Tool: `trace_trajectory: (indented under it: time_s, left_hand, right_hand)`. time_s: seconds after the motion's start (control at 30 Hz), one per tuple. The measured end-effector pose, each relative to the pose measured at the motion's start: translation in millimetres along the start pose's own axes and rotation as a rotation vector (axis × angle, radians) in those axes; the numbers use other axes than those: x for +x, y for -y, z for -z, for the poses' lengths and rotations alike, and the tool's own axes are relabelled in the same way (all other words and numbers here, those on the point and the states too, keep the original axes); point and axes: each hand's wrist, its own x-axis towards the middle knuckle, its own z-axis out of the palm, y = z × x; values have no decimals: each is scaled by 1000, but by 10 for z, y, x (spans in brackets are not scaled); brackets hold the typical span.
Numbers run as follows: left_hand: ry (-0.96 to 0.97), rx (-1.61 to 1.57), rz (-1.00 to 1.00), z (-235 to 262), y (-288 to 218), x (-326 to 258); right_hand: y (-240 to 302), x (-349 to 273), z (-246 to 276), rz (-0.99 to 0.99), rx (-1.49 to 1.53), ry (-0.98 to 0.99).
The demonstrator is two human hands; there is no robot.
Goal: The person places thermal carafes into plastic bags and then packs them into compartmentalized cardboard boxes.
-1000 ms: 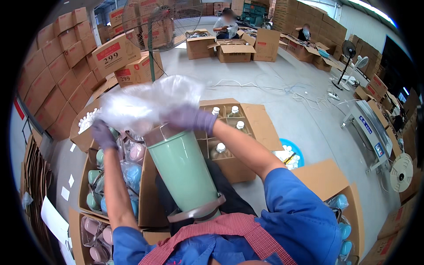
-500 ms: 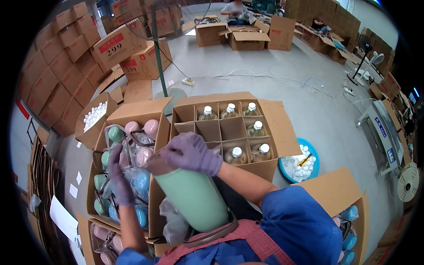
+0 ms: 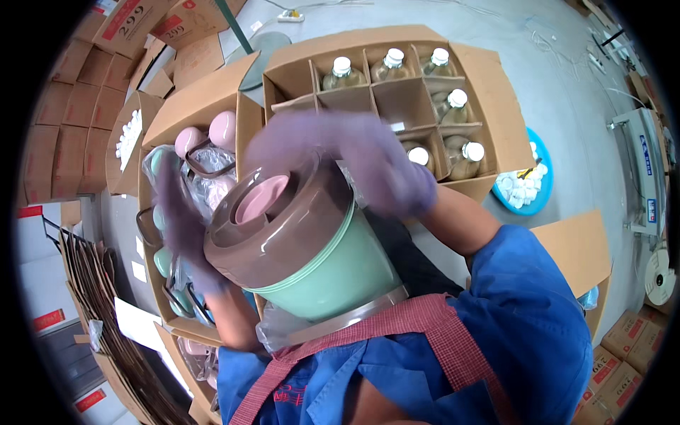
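Note:
A mint-green thermos jug [image 3: 333, 276] with a glossy brown top [image 3: 283, 237] and a pink round stopper [image 3: 262, 198] leans against my body, its top tilted toward the left. My right hand [image 3: 368, 152], in a purple glove, is over the far side of the top, blurred, with its fingertips unclear. Along the jug's left side my gloved left hand [image 3: 180, 219] stands with fingers stretched up, its palm edge close to the brown rim. I cannot tell whether it presses on the jug. A grey band [image 3: 347, 315] crosses the jug's lower end.
Ahead is a divided carton [image 3: 404, 106] with several white-capped clear bottles. At left, an open carton [image 3: 191, 99] holds pink and green jugs in plastic. A blue basin [image 3: 540, 191] of white caps is at right. A fan's pole [image 3: 232, 25] rises behind the cartons.
The jug has tipped so its brown top and pink stopper now face me. My right hand has moved across to the top's far side. The view has dropped closer to the cartons.

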Motion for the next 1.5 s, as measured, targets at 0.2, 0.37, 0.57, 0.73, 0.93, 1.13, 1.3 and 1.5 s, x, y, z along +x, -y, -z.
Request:
trace_trajectory:
  time_s: [0.2, 0.37, 0.57, 0.73, 0.93, 1.13, 1.3, 1.5]
  left_hand:
    - [399, 7, -140, 366, 188, 125]
    - [804, -132, -6, 330, 819, 836]
    - [530, -410, 528, -159, 2271, 1267]
    - [609, 456, 338, -431, 3057, 849]
    - [1189, 425, -208, -299, 1115, 597]
    - [870, -639, 555, -759, 581, 301]
    - [1176, -1358, 170, -609, -195, 544]
    - [628, -201, -547, -219, -757, 245]
  right_hand:
    - [-581, -155, 144, 49, -371, 74]
    - [-337, -19, 236, -344, 102, -104]
    - [-1357, -1474, 1090, -608, -1371, 351]
    - [-1335, -1561, 1267, -819, -1355, 540]
    - [254, -257, 1209, -553, -1424, 308]
    - [2101, 306, 29, 409, -1566, 49]
    - [2002, 242, -173, 430, -1195, -102]
    - [1036, -248, 64, -431, 373, 8]
